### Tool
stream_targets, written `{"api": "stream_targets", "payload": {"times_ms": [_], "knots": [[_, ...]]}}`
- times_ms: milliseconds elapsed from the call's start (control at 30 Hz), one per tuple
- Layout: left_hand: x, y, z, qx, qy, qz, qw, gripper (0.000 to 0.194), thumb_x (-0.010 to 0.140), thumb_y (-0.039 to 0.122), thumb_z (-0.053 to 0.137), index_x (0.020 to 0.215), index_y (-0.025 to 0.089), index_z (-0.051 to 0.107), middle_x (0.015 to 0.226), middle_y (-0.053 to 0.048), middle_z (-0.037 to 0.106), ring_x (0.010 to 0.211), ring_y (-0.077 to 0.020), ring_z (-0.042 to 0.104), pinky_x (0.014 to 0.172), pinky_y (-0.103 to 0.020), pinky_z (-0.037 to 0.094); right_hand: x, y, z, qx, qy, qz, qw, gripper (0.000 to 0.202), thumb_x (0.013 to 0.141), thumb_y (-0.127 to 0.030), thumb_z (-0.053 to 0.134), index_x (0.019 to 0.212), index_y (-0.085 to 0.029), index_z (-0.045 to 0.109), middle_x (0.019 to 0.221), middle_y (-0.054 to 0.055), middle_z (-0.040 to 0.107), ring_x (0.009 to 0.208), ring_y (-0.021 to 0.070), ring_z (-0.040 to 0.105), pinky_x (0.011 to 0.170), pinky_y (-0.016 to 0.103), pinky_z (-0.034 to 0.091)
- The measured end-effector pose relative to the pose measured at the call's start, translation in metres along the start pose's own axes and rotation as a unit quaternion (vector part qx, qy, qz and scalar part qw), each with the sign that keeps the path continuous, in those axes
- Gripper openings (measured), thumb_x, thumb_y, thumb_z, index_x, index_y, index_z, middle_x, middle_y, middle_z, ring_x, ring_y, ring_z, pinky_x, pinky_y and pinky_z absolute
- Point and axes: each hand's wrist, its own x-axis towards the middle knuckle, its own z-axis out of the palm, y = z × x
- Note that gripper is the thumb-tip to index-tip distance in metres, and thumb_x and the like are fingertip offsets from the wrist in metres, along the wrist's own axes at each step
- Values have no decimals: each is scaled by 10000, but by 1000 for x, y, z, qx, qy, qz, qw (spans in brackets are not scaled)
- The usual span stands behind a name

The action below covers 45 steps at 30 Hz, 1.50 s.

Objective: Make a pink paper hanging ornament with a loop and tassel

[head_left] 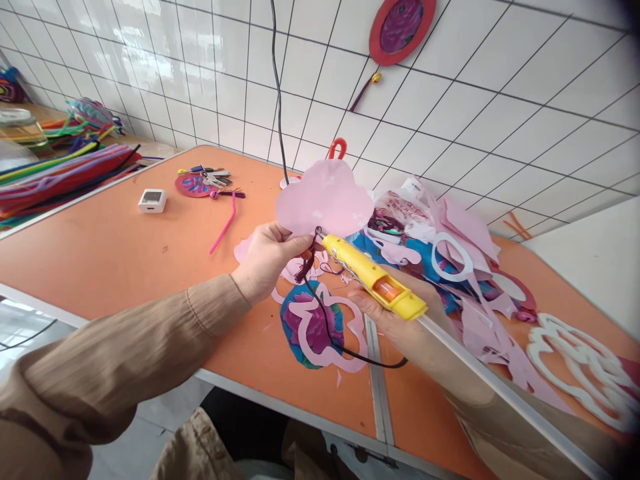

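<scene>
Beside a white-tiled wall (225, 80), an orange tabletop (100, 267) is strewn with pink scraps (483, 333). Above it, a pink cloud-shaped cutout (325, 197) is pinched by the fingers of the left hand (267, 259); a yellow glue gun (360, 263) is gripped by the right hand (395, 327). The red loop (339, 147) seems attached; the dark tassel (302, 271) appears not fully glued.

Pink scalloped cutout (325, 197) upright, red loop (339, 148) atop; slanted yellow glue gun (367, 268), tip (321, 233) at cutout's lower edge.

The head camera looks down at the hands (263, 260).
</scene>
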Motion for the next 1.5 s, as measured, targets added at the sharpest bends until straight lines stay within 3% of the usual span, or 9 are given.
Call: {"api": "stream_targets", "payload": {"times_ms": [233, 600, 900, 1100, 1267, 1400, 1500], "knots": [[-1, 1, 1, -13, 0, 5, 1000, 195, 677, 305, 895, 776, 164, 804, 727, -42, 794, 717, -163, 750, 725, -269, 588, 0, -2, -2, 11, -16, -4, 1000, 273, 965, -498, 673, 826, -263, 673, 736, -1, 727, 629, 197, 680, 603, 325, 520], [0, 2, 1, 9, 9, 7, 1000, 184, 692, 306, 884, 758, 165, 785, 760, -48, 806, 703, -157, 744, 711, -265, 579, -4, 6, 1, -32, -2, -4, 999, 415, 971, -639, 605, 814, -258, 655, 761, 26, 733, 657, 214, 662, 599, 334, 499], [0, 2, 2, 10, 4, 36, 999, 177, 690, 275, 884, 761, 157, 773, 726, -38, 789, 661, -144, 718, 651, -254, 573, -3, -6, 1, -15, 12, 20, 1000, 329, 964, -562, 656, 837, -259, 656, 836, 37, 774, 760, 245, 737, 672, 359, 522], [1, 2, 2, 23, 21, 43, 999, 175, 717, 221, 854, 807, 165, 715, 741, -24, 783, 688, -156, 745, 649, -253, 573, -3, 0, 2, -21, 14, -12, 1000, 357, 966, -586, 650, 840, -252, 663, 788, 30, 758, 675, 221, 697, 604, 337, 502], [1, 3, 3, 41, 27, 55, 997, 192, 762, 134, 803, 862, 173, 643, 684, 14, 749, 620, -130, 711, 613, -232, 556, -4, 0, 3, -23, 15, -9, 1000, 271, 989, -490, 644, 860, -253, 661, 852, 26, 774, 741, 220, 721, 640, 330, 505], [2, 3, 3, 58, 29, 53, 996, 196, 793, 112, 778, 876, 179, 614, 675, 28, 733, 595, -118, 690, 600, -224, 542, -2, -2, 1, -20, 9, -46, 999, 250, 985, -462, 649, 847, -254, 649, 756, -2, 717, 654, 198, 671, 584, 316, 481], [2, 3, 4, 60, 30, 47, 997, 167, 814, 85, 746, 874, 174, 618, 684, 23, 738, 609, -115, 699, 616, -220, 544, 0, -6, -3, -22, -10, -25, 999, 180, 976, -407, 666, 885, -251, 666, 761, -6, 726, 667, 195, 671, 610, 311, 507]]}}
